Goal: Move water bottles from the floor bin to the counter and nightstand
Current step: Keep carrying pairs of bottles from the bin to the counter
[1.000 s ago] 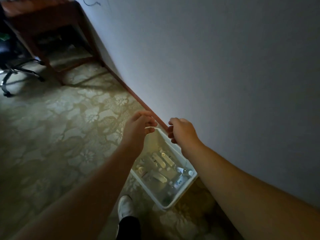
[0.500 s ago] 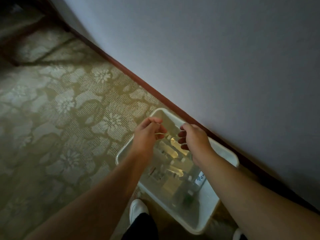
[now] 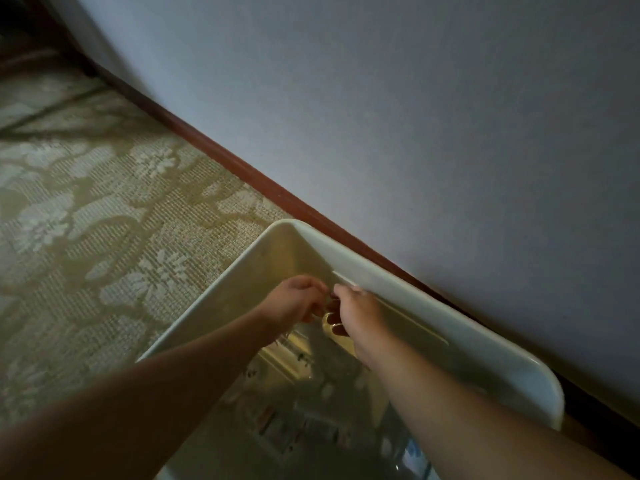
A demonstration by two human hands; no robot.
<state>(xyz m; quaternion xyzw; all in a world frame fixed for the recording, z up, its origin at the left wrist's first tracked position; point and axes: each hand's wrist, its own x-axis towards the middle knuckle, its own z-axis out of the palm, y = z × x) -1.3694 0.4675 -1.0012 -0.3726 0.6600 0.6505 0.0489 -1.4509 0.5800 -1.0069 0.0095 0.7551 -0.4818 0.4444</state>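
Observation:
A white plastic bin (image 3: 419, 301) stands on the carpet against the wall. Several clear water bottles (image 3: 304, 424) lie in its bottom, dim and blurred. My left hand (image 3: 294, 303) and my right hand (image 3: 360, 315) hang close together inside the bin, near its far end and just above the bottles. On both hands the fingers are curled in, and I see nothing held in either. My right fingertips hover over a pale bottle (image 3: 294, 344); whether they touch it I cannot tell. My forearms hide part of the bin's contents.
A grey wall runs diagonally along the bin's right side, with a dark red baseboard (image 3: 242, 168) at its foot. Patterned beige carpet (image 3: 104, 220) spreads out to the left of the bin. The top left corner is dark.
My view has dropped closer to the bin, which now fills the lower frame. Both hands have gone down past its rim into it. My shoe is out of view.

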